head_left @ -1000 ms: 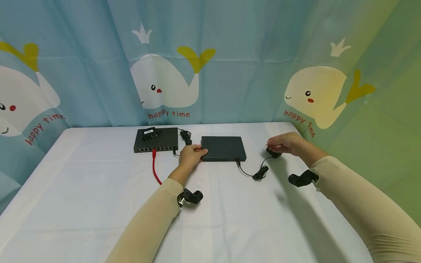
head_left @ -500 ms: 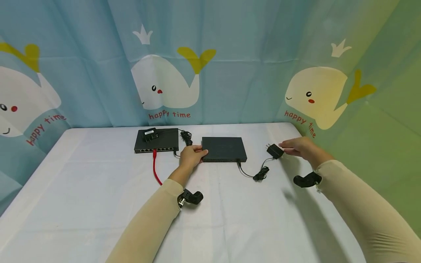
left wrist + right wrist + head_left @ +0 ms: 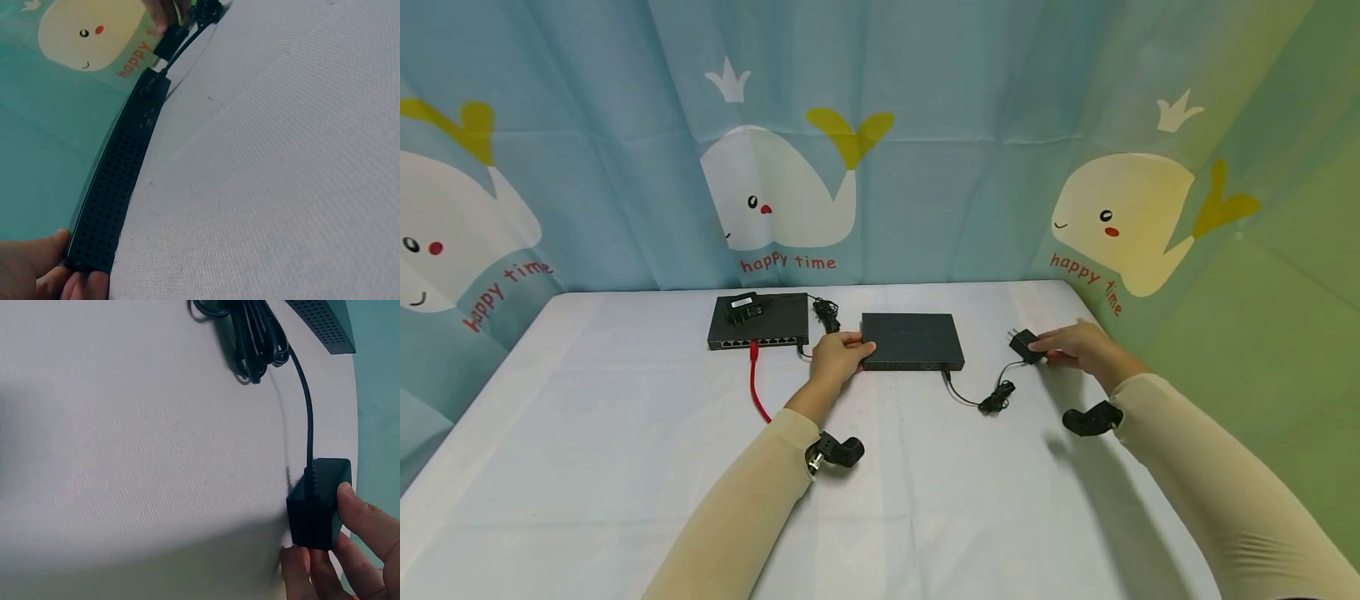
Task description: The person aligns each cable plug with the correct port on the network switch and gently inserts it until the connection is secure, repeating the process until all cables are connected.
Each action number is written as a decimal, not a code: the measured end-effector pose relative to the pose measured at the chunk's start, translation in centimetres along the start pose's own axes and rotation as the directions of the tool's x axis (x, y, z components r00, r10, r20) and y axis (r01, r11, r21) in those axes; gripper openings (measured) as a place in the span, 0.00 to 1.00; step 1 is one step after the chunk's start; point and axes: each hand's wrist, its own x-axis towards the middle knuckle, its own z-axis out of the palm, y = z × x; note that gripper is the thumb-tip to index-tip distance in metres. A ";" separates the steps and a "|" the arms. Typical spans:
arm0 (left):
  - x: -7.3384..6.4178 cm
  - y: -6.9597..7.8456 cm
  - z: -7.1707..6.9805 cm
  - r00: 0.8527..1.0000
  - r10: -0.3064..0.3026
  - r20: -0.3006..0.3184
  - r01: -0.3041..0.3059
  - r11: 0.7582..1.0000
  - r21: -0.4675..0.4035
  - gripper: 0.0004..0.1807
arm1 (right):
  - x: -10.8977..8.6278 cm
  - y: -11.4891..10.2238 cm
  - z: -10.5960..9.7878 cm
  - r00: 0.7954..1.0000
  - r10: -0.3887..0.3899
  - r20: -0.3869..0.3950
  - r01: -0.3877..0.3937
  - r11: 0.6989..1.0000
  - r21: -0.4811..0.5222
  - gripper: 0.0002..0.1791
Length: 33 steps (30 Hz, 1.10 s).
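Note:
A flat black network switch lies near the middle back of the white table. My left hand grips its left end, thumb on top and fingers at the end, below its perforated side in the left wrist view. A thin cord runs from the switch's front right through a tied cable bundle to a black power adapter. My right hand pinches that adapter's right end; in the right wrist view the thumb presses one face while the fingers curl at the other. The prongs point away, up and left.
Left of my left hand sits a second black network switch with a row of ports and a red network cable plugged in. Another power adapter rests on it, beside a coiled cord. A whale-print curtain hangs behind the table.
My right hand has drawn back right from over the adapter, uncovering it, then come in again and taken hold of its right end. The left hand stays on the switch.

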 end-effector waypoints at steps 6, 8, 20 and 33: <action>-0.1 0.0 -0.1 1.000 0.006 -0.001 -0.006 1.000 0.001 0.21 | 0.2 0.0 0.5 0.999 -0.014 -0.041 0.012 0.999 -0.041 0.31; -0.1 0.0 -0.1 1.000 0.007 -0.002 -0.007 1.000 0.005 0.21 | 0.2 0.0 0.6 0.999 -0.013 -0.046 0.011 0.999 -0.038 0.28; -0.2 0.1 -0.1 1.000 -0.005 0.002 0.005 1.000 -0.002 0.21 | -0.1 -0.1 1.0 0.999 -0.037 -0.017 0.036 0.999 -0.028 0.15; -0.1 0.0 0.0 1.000 0.004 -0.002 -0.004 1.000 -0.002 0.21 | 0.8 -1.0 1.8 0.995 -0.101 0.007 0.100 0.975 -0.201 0.29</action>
